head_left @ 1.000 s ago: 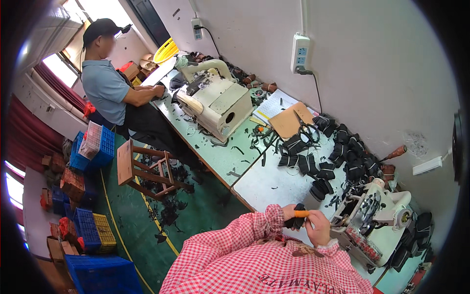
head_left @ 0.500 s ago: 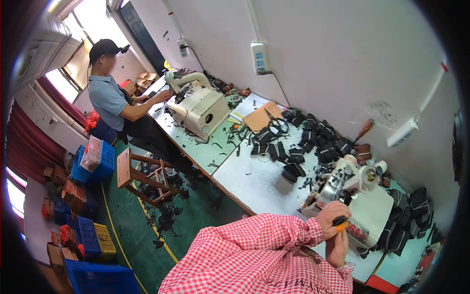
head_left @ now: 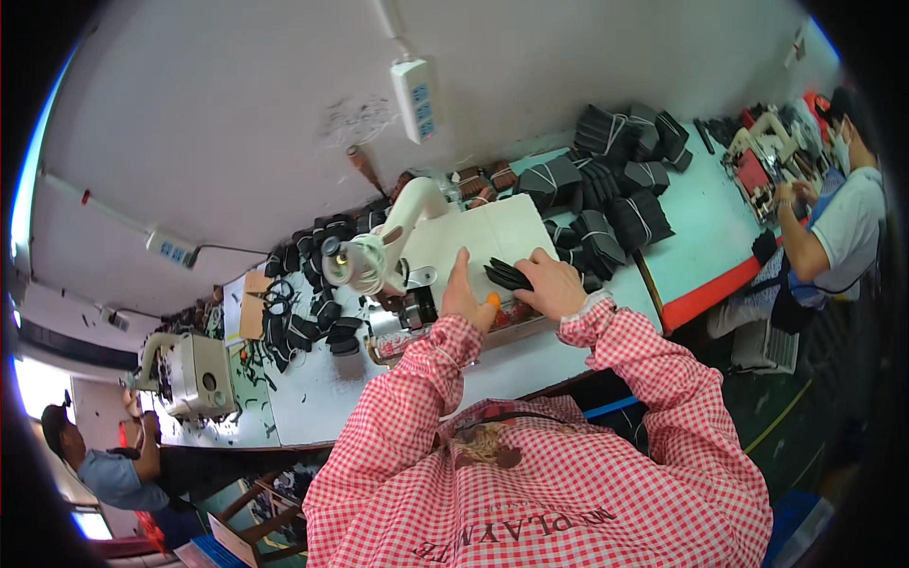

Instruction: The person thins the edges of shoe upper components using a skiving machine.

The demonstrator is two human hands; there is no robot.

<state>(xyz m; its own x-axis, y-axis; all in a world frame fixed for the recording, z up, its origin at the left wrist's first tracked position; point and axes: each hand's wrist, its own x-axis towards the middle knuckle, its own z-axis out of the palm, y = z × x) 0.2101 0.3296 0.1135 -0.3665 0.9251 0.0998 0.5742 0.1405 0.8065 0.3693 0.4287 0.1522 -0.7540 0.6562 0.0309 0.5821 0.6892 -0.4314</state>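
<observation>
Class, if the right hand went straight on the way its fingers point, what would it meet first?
Probably the left hand, just beyond the black pieces that the right hand holds, though depth between them is unclear.

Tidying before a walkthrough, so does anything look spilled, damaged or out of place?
Yes: dark marks smudge the otherwise pale wall above the wooden-handled tool, and loose black scraps litter the tabletop at left, looking untidy.

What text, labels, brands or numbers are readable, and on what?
Smock: dark capital letters below the brown motif, legible but not copied out here; smaller line between, too blurred.
Wall scribbles: no readable words.
Power strip: any markings too small.
Black pieces in the right hand: none visible.
</observation>
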